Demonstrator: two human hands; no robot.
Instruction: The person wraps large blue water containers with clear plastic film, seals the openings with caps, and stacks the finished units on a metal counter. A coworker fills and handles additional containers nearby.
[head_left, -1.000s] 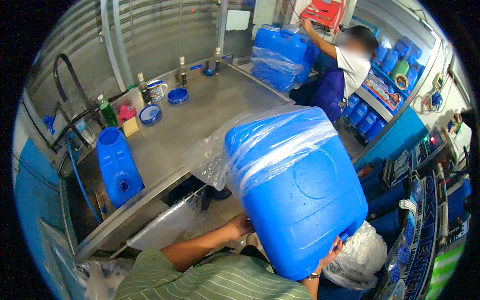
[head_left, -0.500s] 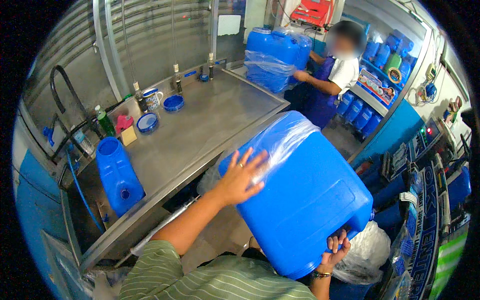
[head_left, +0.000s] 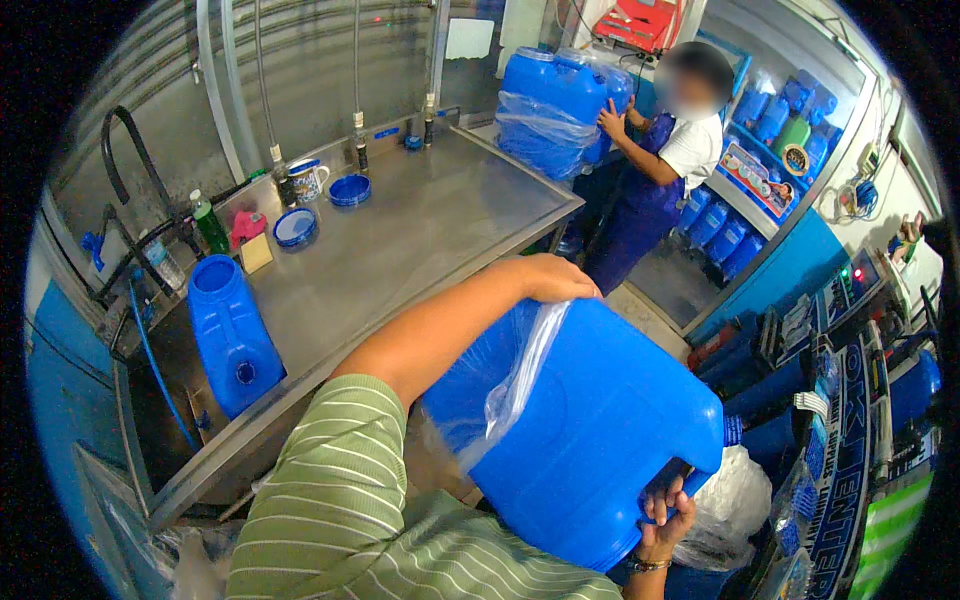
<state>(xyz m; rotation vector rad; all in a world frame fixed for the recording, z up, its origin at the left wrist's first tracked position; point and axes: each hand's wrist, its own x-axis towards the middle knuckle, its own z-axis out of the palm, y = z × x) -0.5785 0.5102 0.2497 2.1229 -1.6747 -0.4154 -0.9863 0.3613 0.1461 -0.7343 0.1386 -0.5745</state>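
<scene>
A big blue plastic jerrycan lies tilted in front of me, its lower end partly covered by clear plastic wrap bunched into a band. My right hand is closed around the jerrycan's handle, close to my body. Across the far edge of the jerrycan reaches my left arm. There my left hand is bent over the edge where the band of wrap meets it; its fingertips are mostly hidden. The jerrycan's threaded neck pokes out on the right.
A steel sink counter stands left, bearing an open blue jug, blue lids, a mug, a sponge and a green bottle. Beyond, a person handles wrapped blue jerrycans. Crumpled plastic and cluttered racks are at right.
My left hand has moved from lying flat on the wrap to the jerrycan's far edge. The jerrycan has tipped, its wrapped end swinging nearer me. The other person's hands have shifted on their jerrycan.
</scene>
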